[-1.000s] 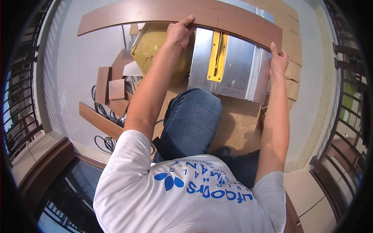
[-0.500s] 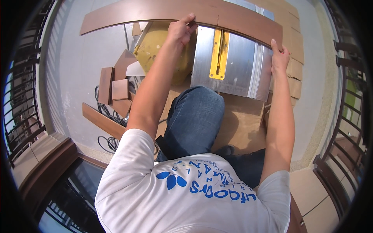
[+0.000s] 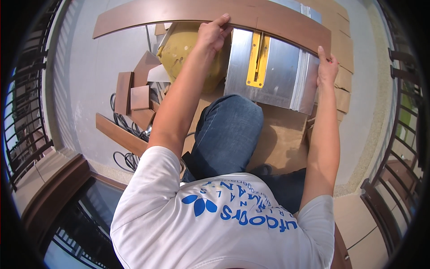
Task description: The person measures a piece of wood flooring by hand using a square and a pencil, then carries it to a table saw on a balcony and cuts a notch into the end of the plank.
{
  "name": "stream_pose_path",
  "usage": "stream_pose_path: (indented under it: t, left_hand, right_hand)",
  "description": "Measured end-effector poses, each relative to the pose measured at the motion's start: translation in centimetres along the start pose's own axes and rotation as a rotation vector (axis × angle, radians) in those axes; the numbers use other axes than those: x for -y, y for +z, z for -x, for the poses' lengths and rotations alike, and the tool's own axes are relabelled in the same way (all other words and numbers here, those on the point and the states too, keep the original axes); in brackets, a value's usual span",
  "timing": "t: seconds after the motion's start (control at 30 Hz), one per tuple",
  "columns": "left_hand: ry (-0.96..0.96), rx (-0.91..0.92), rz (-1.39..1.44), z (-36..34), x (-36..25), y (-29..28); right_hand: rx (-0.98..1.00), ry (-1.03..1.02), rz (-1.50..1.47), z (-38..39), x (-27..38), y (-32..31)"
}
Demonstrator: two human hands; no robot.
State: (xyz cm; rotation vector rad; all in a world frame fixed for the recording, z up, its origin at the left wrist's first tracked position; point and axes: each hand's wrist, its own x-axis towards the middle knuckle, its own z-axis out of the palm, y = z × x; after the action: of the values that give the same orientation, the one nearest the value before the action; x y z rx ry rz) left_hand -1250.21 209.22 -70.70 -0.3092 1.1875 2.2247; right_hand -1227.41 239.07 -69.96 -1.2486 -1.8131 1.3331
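Brown laminate plank [image 3: 188, 12] being steadied flat across table saw [image 3: 273, 67], left hand [image 3: 214, 33] pinching near edge, right hand [image 3: 328, 68] gripping end.

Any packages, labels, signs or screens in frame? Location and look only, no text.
No packages, signs or screens.
Only print: blue lettering with a blue leaf-like emblem on the white T-shirt, bottom centre.
Left hand and right hand both rest on a long brown plank bearing no label.

Plank [image 3: 179, 13]: brown wood-look laminate, smooth, matt. Saw table [image 3: 273, 71]: brushed bare metal, dull sheen. Insert [image 3: 258, 58]: yellow plastic.
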Motion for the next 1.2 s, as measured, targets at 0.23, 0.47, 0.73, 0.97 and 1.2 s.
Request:
stream_pose_path:
  t: [0.23,0.47,0.73,0.97,1.2]
  left_hand:
    - [0.009,0.014,0.035,0.6,0.2,-0.4]
    - [-0.001,-0.003,0.021,1.6,0.2,-0.1]
    - [-0.001,0.012,0.027,2.2,0.4,-0.5]
    - [-0.003,0.026,0.026,2.4,0.4,-0.5]
    - [-0.005,-0.023,0.021,2.3,0.3,-0.4]
  right_hand:
    - [0.042,-0.016,-0.038,0.4,-0.4,-0.1]
    - [0.031,-0.016,-0.082,0.9,-0.7,-0.4]
    - [0.042,-0.036,-0.085,1.7,-0.4,-0.8]
    - [0.023,-0.012,-0.07,1.9,-0.2,-0.8]
    - [0.02,0.0,-0.11,1.8,-0.1,-0.4]
